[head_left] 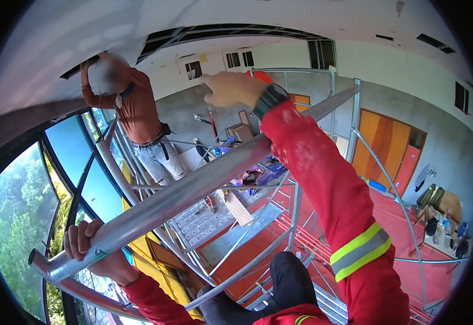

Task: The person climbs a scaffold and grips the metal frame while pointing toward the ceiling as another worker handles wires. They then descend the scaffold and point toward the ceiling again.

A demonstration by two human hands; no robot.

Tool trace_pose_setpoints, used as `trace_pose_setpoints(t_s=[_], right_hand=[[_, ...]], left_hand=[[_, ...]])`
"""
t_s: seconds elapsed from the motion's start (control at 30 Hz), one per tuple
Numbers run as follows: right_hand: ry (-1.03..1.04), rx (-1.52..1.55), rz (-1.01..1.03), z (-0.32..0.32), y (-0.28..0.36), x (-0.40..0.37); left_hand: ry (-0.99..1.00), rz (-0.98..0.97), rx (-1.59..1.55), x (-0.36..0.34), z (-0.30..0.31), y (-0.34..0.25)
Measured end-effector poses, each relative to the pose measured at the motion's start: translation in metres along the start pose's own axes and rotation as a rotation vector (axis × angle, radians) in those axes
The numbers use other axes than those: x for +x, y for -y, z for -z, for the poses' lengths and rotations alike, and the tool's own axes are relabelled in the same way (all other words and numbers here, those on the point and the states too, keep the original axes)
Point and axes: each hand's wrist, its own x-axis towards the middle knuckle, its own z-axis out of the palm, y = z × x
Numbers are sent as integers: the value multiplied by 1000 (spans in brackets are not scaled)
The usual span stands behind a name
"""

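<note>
A thick metal pipe (193, 189) crosses the view diagonally, from the lower left to the upper right. Near its lower left end my left hand (98, 252) is closed around it, fingers over the top. My right hand (234, 88) is raised above the pipe, reaching left with its fingers partly stretched and nothing seen in it; a dark watch (270, 100) is on that wrist. The right forearm, in a red sleeve with a reflective band (360, 252), passes in front of the pipe. My knees show below, among scaffold tubes.
At the upper left a co-worker (139, 111) stands with raised hands at a ceiling opening (79, 66). Scaffold frames (296, 216), a perforated platform (198, 222) and a loose board (237, 208) lie below. Windows (25, 216) line the left; a cluttered table (445, 238) stands at right.
</note>
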Motion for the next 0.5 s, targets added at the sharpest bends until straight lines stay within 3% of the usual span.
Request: trace_pose_setpoints(t_s=[0.27, 0.5], right_hand=[[-119, -190, 20, 1, -3, 65], [-113, -140, -23, -27, -21, 51]], left_hand=[[54, -16, 48, -3, 2, -4], [114, -25, 94, -3, 6, -3]])
